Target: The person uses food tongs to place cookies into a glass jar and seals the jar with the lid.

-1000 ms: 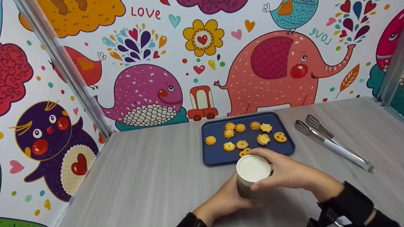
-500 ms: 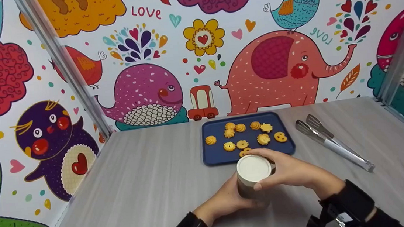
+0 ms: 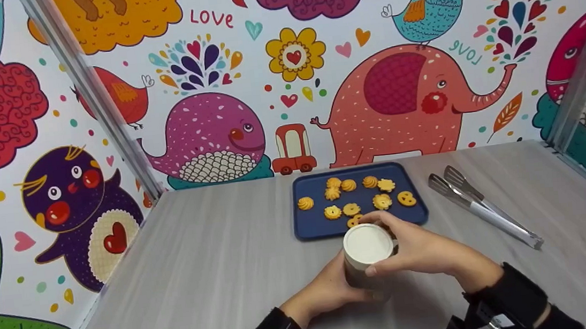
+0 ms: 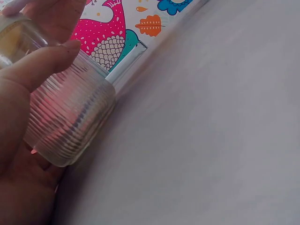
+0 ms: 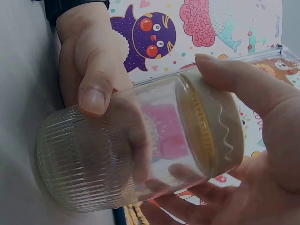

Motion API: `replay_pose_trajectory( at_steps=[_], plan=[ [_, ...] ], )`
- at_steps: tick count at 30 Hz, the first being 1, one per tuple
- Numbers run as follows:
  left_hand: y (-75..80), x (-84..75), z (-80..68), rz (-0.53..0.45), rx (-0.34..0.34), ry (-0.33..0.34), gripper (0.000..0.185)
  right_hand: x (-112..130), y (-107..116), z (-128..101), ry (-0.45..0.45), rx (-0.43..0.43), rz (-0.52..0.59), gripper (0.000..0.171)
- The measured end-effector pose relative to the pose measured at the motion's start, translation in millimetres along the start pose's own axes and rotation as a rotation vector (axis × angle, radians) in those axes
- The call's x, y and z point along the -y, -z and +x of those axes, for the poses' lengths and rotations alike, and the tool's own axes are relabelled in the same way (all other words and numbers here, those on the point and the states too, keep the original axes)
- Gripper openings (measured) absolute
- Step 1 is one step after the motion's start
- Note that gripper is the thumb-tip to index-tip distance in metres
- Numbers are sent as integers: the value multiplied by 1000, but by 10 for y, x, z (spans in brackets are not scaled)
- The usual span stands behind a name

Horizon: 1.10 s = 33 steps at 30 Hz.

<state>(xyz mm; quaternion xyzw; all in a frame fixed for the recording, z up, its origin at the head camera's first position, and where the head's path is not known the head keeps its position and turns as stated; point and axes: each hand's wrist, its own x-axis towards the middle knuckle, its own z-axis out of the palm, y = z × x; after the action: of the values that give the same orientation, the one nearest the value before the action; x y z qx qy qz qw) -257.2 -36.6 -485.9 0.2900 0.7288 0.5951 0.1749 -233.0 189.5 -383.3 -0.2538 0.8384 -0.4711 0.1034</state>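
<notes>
Grey table, far edge against a cartoon-printed wall, metal posts at its far corners. Left hand grips the clear jar's body, right hand its lid, before the blue tray's near edge. Tray carries biscuits; tongs lie beside its right edge.

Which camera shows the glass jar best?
The right wrist view: the glass jar shows there from base to lid. The head view shows mainly the lid's top; the left wrist view crops its lid end.
</notes>
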Motion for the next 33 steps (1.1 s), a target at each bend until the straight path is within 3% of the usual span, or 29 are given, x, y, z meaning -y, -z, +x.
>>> replay_pose_trajectory(
  at_steps=[10, 15, 20, 33],
  plan=[
    [22, -14, -5, -9, 17, 15, 111, 197, -156, -49, -104, -195, -170, 90],
    [20, -11, -4, -6, 18, 11, 111, 229, -207, -36, -157, -253, -219, 88],
    [15, -5, -6, 4, 14, 1, 111, 231, -225, -30, -170, -261, -265, 85],
    [11, -10, -13, 11, 12, -1, 113, 185, -209, -31, -98, -254, -279, 85]
  ],
)
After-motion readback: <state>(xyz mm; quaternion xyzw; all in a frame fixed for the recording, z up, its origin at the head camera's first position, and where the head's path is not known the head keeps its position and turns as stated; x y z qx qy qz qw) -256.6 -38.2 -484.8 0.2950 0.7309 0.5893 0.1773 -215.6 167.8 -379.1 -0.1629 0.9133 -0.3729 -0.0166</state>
